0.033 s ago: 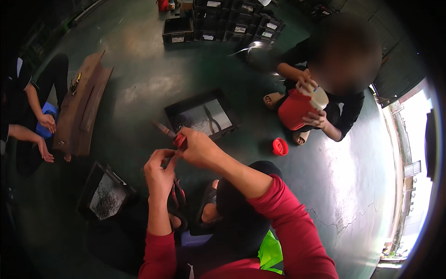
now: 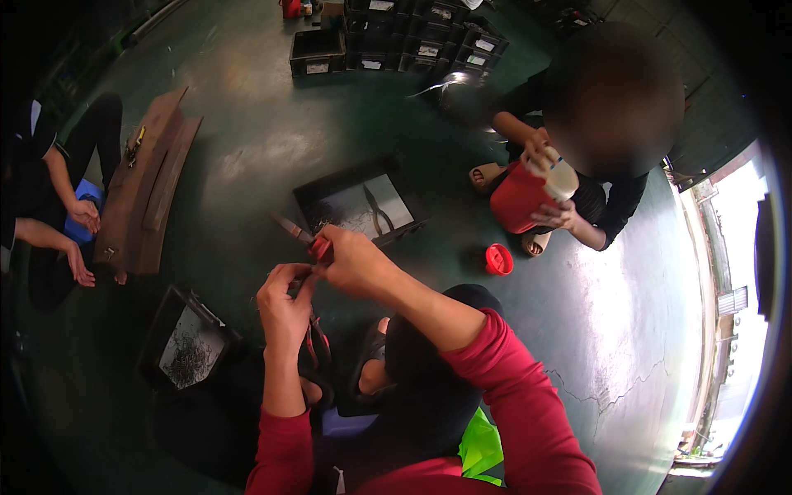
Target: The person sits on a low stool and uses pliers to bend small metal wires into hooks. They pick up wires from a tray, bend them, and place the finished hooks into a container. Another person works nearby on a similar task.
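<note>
My right hand (image 2: 356, 264) is closed around a red-handled tool (image 2: 318, 248). Its dark tip (image 2: 290, 228) points up and left. My left hand (image 2: 285, 307) is just below and to the left, with its fingertips pinched together on a small piece against the tool. The piece is too small to make out. A second pair of red-handled pliers (image 2: 317, 345) lies on my lap under my left wrist. Beyond my hands, an open black tray (image 2: 318, 196) holds a dark pair of pliers (image 2: 375, 210).
A black tray (image 2: 161, 318) of small metal bits sits on the floor at my left. Across from me, a seated person holds a red jug (image 2: 518, 198), and its red lid (image 2: 498, 259) lies on the floor. Another person's hands (image 2: 82, 216) rest by wooden boards (image 2: 153, 177). Black bins (image 2: 412, 37) are stacked at the back.
</note>
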`<state>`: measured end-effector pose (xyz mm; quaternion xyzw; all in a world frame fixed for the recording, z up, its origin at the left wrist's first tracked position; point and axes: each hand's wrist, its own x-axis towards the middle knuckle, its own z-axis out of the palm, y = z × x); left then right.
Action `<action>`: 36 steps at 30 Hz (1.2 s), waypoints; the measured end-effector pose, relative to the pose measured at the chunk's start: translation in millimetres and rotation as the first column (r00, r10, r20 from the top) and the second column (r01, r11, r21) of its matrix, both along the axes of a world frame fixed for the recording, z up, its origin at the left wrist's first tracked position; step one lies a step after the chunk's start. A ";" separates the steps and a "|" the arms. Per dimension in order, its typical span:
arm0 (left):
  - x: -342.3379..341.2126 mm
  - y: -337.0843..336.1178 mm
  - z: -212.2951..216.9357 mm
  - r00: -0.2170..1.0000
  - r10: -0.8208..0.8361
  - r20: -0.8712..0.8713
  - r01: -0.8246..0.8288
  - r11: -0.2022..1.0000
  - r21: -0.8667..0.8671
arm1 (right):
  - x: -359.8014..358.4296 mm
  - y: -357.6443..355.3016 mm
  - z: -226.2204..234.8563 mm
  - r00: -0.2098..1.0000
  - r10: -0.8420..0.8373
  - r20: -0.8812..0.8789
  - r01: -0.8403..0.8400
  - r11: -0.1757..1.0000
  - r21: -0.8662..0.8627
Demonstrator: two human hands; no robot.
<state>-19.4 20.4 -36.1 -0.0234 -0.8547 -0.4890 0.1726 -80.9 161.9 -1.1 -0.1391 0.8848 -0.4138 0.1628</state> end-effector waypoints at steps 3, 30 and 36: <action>1.3 -2.2 -4.9 0.998 -0.033 0.048 0.028 0.993 0.114 | -1.1 -1.3 -0.1 1.000 0.002 0.010 -0.002 1.000 -0.015; -5.1 -55.5 -18.2 0.993 0.085 0.082 -0.106 0.342 0.934 | 10.7 -18.6 -0.2 0.794 0.326 0.514 -0.182 0.933 -0.310; -6.8 -55.9 -17.0 0.991 0.072 0.111 -0.131 0.417 0.899 | 5.9 -10.7 -4.6 0.823 0.320 0.470 -0.204 0.938 -0.281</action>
